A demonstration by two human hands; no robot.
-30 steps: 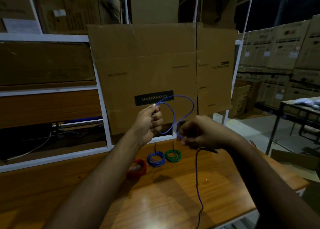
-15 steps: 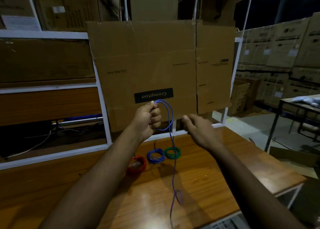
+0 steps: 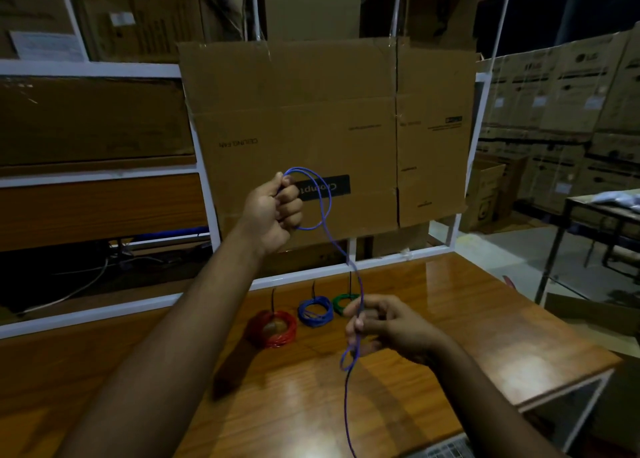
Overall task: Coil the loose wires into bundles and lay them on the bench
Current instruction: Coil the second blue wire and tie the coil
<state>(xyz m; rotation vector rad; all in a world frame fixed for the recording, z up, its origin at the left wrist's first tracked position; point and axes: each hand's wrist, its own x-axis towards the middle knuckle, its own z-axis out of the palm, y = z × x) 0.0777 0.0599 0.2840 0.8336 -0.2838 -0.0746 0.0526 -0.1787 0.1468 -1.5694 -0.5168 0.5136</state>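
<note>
Coiling a fourth wire is the step in hand, judging by how things lie: three bundles are already down and a loose one is half wound. At the left, the left hand (image 3: 273,209) is raised in front of a hanging cardboard sheet (image 3: 311,118), its fingers curled tight round the gathered loops of the blue-purple wire (image 3: 325,211), which arch out above and to the right of the fist. From there the wire drops diagonally down to the right hand (image 3: 384,326), held lower and nearer the tabletop (image 3: 485,336); its thumb and fingertips pinch the strand, the other fingers loosely curled, and a small kink of wire hangs just below the pinch before the tail runs off the bottom of the view. Behind and left of that hand, on the tabletop, lie the red bundle (image 3: 275,324), the blue bundle (image 3: 314,310) and the green bundle (image 3: 341,301) in a row, each with a dark tie sticking up. The next move likely calls for carrying the pinched length up to the left fist to add another loop, keeping the turns even and untwisted.
</note>
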